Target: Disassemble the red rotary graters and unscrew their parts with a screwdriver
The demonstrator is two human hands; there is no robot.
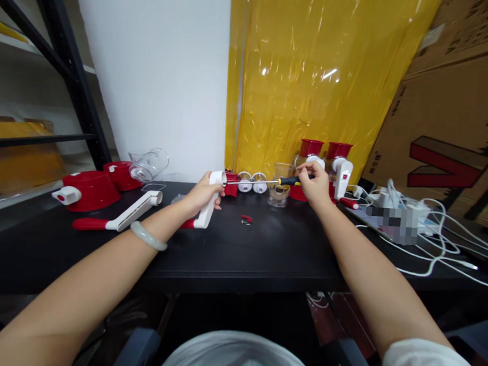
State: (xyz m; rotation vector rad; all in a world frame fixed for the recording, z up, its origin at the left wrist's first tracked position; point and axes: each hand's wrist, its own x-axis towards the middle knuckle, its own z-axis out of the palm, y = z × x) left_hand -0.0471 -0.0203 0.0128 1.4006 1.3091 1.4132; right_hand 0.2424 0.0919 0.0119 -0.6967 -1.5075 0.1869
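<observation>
My left hand (pixel 205 194) is wrapped round a white crank handle (pixel 205 216) with a red grip, its hollow round end facing right. In my right hand (pixel 314 183) is a screwdriver (pixel 289 181) with a black and yellow handle, held level. Its long shaft points left, and the tip meets the round end of the crank; whether it sits on a screw I cannot make out. On the table below lie a small red piece (pixel 247 219) and a few tiny screws (pixel 245 223). A second white crank handle (pixel 131 211) with a red grip rests left of my forearm.
Red housings (pixel 91 190) and a clear plastic part (pixel 151 165) stand at the left. Behind my hands are white round parts (pixel 259 183) and a clear cup (pixel 279 194). White cables (pixel 435 257) tangle at the right. The black table (pixel 264 257) ends close to me.
</observation>
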